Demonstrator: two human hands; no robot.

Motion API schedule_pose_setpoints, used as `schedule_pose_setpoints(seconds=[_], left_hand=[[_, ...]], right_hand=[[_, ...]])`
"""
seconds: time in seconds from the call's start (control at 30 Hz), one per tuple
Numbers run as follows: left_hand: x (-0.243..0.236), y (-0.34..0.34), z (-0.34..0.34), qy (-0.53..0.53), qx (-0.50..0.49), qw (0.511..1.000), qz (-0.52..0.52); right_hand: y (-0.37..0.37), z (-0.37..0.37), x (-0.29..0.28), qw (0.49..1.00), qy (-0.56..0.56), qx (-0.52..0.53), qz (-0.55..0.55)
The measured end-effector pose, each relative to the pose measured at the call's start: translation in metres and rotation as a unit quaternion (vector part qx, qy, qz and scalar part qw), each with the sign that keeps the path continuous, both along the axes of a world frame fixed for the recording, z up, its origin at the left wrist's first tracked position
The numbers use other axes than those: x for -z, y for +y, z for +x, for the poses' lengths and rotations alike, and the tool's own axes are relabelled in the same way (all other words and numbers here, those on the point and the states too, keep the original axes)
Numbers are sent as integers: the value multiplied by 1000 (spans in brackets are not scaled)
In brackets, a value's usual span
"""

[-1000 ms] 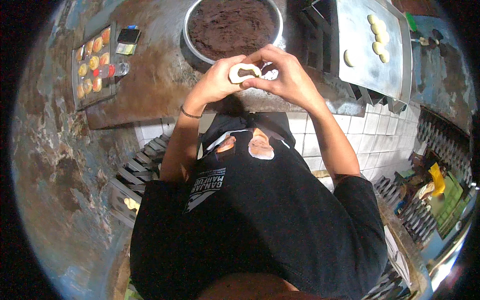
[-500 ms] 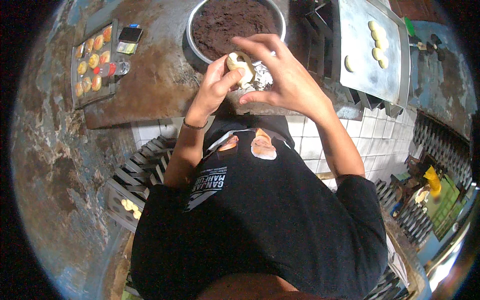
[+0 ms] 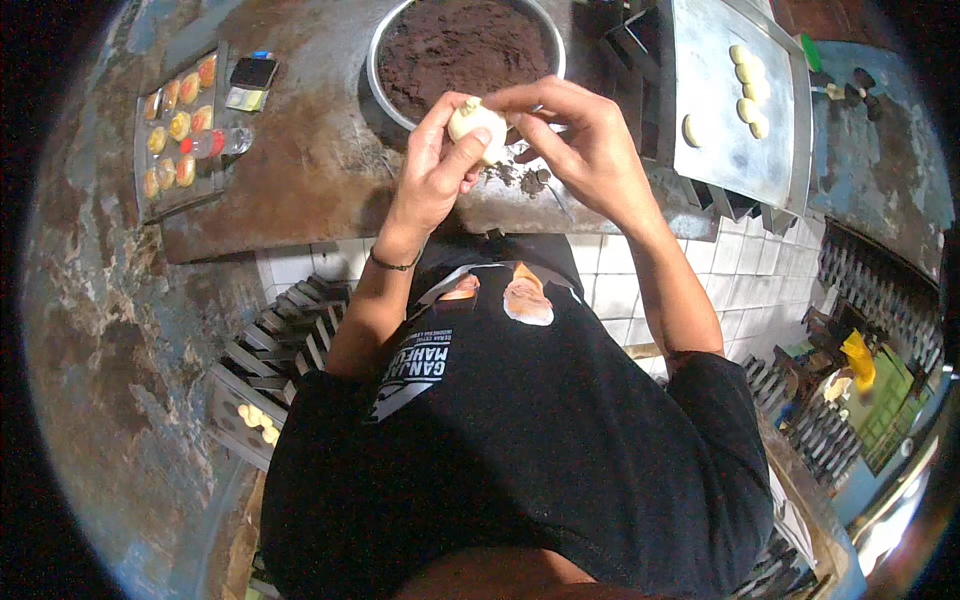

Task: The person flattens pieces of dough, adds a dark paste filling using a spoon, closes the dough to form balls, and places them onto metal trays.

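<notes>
My left hand [image 3: 434,165] is closed around a pale, round dough ball [image 3: 478,128], its thumb lying across the near side. A small pinched tip stands up at the top of the ball. My right hand [image 3: 580,140] is beside it, fingers bent and apart; one fingertip reaches the ball's upper right side, and whether it touches cannot be made out. Just beyond both hands is a wide metal bowl [image 3: 374,75] of dark brown crumbly filling [image 3: 460,52]. Brown crumbs [image 3: 530,180] lie on the worn table [image 3: 300,170] beneath my right hand.
At right, a metal tray [image 3: 735,175] carries several dough balls [image 3: 748,80]. At left, another tray [image 3: 150,205] holds topped buns [image 3: 180,125], with a red-capped clear bottle [image 3: 225,141] lying over it. A black phone-like object [image 3: 253,73] rests nearby. Slatted metal racks [image 3: 285,335] stand below the table.
The dough's open folds are gathered into a pinched tip. My right hand's spread fingers have drawn in and bent beside the ball. My left hand keeps its hold.
</notes>
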State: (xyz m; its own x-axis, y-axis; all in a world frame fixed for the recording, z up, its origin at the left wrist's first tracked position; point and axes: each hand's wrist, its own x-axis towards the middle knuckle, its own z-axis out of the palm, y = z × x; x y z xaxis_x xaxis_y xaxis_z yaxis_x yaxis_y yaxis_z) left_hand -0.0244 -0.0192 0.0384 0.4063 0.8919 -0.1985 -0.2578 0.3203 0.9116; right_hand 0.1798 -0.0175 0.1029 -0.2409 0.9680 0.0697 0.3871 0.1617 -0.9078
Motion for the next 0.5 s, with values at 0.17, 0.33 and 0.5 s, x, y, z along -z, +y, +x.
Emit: schedule_pose_setpoints(seconds=[0.17, 0.33, 0.5], left_hand=[[-7, 0, 23, -68, -77, 994, -39], [-24, 10, 29, -94, -43, 981, -161], [-54, 14, 61, -27, -98, 993, -53]], right_hand=[[4, 0, -6, 980, -87, -56, 171], [10, 18, 7, 992, -31, -3, 122], [1, 36, 26, 917, 339, 123, -169]])
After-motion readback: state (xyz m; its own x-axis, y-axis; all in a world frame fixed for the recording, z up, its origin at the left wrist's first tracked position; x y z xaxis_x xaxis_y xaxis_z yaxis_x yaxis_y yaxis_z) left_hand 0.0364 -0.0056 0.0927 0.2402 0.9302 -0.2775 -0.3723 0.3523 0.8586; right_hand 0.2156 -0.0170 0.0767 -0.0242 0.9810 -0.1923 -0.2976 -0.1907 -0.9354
